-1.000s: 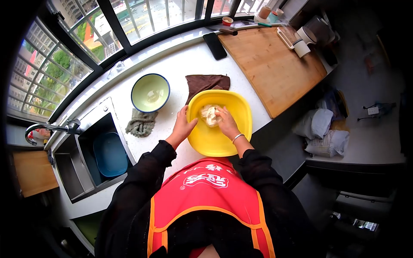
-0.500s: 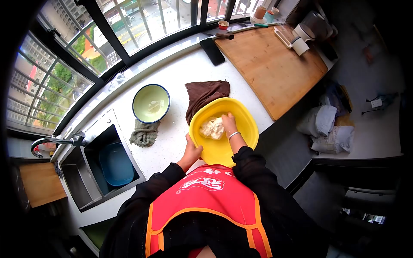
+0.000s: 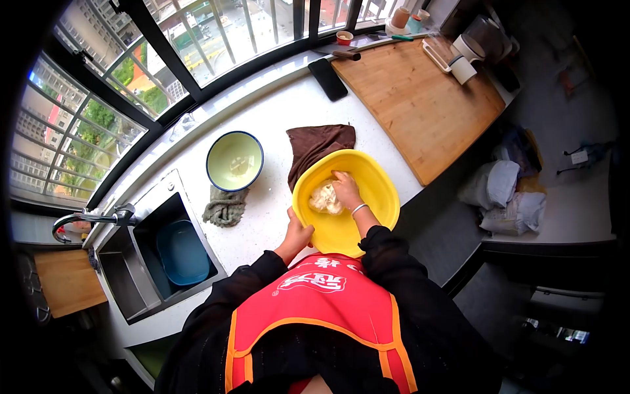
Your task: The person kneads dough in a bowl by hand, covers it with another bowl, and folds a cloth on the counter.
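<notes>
A yellow basin [image 3: 378, 197] stands at the counter's front edge, against the red apron. Inside it lies a rough, pale lump of dough [image 3: 323, 199], on the basin's left side. My left hand [image 3: 294, 234] grips the near left rim, thumb toward the inside and the other fingers around the outside wall. Down in the basin, my right hand [image 3: 348, 192] has its fingers curled over the dough's right and upper part, so the fingertips are partly hidden. A bracelet is on the right wrist.
A brown cloth [image 3: 315, 148] lies behind the basin. To the left are a green bowl [image 3: 235, 161], a grey rag [image 3: 225, 208] and a sink [image 3: 151, 289] holding a blue tub [image 3: 182, 253]. A wooden board [image 3: 420, 105] and a phone [image 3: 327, 79] are at the back right.
My right hand has shifted left and farther over the dough, with its fingers now curled onto it. My left hand keeps its hold on the rim. The whole view has moved slightly.
</notes>
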`<move>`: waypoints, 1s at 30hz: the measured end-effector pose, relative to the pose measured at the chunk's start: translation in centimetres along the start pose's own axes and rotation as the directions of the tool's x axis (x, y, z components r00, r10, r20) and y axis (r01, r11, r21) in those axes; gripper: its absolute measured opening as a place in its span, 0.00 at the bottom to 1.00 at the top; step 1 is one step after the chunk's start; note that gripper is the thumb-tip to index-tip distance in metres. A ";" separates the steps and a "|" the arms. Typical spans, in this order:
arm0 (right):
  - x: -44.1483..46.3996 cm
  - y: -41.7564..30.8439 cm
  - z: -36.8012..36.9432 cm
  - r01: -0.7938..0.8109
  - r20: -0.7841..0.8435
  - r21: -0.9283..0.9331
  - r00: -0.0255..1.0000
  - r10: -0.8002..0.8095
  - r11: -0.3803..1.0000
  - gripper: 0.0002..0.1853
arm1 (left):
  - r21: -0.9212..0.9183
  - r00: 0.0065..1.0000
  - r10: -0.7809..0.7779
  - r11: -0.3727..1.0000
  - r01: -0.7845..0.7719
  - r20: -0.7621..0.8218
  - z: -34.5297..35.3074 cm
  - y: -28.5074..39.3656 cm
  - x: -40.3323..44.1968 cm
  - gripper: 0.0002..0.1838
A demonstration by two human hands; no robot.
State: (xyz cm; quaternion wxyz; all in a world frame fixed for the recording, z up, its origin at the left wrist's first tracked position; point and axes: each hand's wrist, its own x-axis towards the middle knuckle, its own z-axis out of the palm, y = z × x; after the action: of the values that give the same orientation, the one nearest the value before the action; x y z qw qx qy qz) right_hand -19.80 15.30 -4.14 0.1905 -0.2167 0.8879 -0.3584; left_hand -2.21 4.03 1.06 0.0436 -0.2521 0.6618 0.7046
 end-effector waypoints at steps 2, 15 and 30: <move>-0.5 -0.4 -0.5 0.011 -0.001 -0.028 1.000 -0.011 1.000 0.24 | 0.000 1.000 0.018 1.000 -0.018 -0.008 0.0 -0.1 0.0 0.31; 0.1 0.4 0.8 -0.063 -0.296 0.247 0.945 0.138 0.967 0.22 | 0.048 0.999 0.016 0.999 -0.014 -0.034 0.2 0.0 0.2 0.30; -3.1 -7.6 -0.9 0.161 0.101 -0.472 0.987 -0.129 0.867 0.20 | 0.077 0.999 -0.019 0.997 0.022 -0.037 0.0 -0.1 0.3 0.28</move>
State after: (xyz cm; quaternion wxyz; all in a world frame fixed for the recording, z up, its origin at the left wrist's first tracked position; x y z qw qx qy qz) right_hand -15.78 12.47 2.43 0.1330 -0.3348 0.9232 -0.1341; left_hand -2.44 3.95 0.87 0.0488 -0.2695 0.6868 0.6732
